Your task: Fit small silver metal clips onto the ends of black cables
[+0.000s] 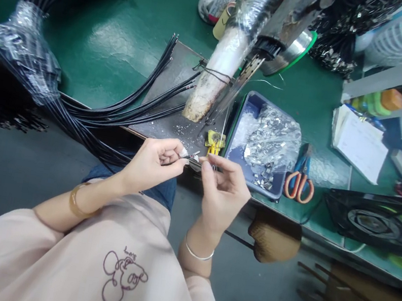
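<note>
My left hand (158, 160) is closed in a pinch on the end of a thin black cable (188, 157), whose tip points right. Facing it, my right hand (224, 185) has thumb and forefinger pressed together close to that tip; whatever lies between them is too small to name. White patches cover some of the fingertips. Just beyond the hands stands a small yellow holder (215, 141). To the right, a blue tray (238, 146) contains a clear plastic bag (274, 137) and loose small metal connectors (266, 178).
A wrapped bundle of black cables (48, 63) fans over a dark board (167, 78). Above it hangs a wrapped duct (222, 56) beside a metal bracket (250, 71). Orange-handled pliers (299, 185), a solder spool (292, 53), a notepad (360, 141) and a black fan (378, 221) occupy the right side.
</note>
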{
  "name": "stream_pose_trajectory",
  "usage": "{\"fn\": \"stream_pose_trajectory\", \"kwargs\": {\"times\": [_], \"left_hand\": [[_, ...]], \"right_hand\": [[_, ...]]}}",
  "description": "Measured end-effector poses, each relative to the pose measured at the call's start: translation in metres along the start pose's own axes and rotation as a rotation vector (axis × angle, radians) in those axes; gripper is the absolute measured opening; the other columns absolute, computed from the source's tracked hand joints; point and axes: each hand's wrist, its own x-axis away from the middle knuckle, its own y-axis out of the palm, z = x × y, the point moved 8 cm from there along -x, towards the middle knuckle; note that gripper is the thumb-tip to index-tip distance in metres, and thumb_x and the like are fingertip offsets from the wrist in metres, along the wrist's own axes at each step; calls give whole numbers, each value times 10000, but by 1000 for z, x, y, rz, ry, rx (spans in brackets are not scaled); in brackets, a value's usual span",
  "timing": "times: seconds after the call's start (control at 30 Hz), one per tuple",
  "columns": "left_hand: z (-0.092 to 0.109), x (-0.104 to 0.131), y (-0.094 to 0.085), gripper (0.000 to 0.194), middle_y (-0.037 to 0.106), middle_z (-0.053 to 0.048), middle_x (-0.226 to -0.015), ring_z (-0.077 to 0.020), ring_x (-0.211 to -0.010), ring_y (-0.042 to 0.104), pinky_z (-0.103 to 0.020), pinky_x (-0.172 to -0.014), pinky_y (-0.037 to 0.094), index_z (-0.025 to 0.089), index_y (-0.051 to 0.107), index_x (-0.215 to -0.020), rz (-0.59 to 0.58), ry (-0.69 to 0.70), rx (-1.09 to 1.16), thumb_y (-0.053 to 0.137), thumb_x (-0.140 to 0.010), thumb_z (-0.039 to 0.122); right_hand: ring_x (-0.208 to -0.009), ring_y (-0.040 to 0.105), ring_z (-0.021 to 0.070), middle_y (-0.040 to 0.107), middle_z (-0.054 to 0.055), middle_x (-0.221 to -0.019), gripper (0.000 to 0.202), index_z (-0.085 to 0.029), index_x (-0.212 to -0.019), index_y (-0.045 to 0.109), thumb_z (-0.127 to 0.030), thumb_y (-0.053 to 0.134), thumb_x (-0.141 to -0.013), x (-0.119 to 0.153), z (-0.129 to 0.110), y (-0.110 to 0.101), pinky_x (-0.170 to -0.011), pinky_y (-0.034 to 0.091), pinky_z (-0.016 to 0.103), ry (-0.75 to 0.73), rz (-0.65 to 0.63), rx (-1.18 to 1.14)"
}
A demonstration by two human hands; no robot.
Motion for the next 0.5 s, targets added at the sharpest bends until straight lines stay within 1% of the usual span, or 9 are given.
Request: {"fn": "stream_pose_trajectory", "kwargs": {"times": [0.13,0.27,0.4,0.5], "left_hand": [[3,0,0,137,360,82,-517,-61,-485,309,-201,-477,258,181,519,-682,27,58,-76,606,-779,223],[6,0,-1,131,353,84,-521,-65,-497,301,-208,-484,255,182,519,-672,43,117,-161,595,-777,196],[11,1,-2,127,346,90,-534,-64,-504,293,-207,-493,261,181,519,-673,70,185,-241,584,-781,170],[14,2,0,141,343,96,-534,-62,-499,290,-205,-498,272,183,510,-669,76,229,-279,578,-788,148]], "right_hand": [[-430,397,46,671,-38,-682,75,-199,-907,730,-241,681,-869,6,-7,8,-428,311,210,-23,-46,94],[-420,326,42,653,-57,-652,77,-207,-927,728,-221,666,-883,8,-8,12,-425,291,212,-58,-70,120],[-418,325,47,636,-65,-638,89,-212,-946,726,-234,650,-904,8,-9,12,-425,305,215,-106,-78,184],[-418,352,51,630,-68,-630,96,-214,-958,730,-226,649,-908,9,-14,12,-439,346,215,-168,-82,257]]}}
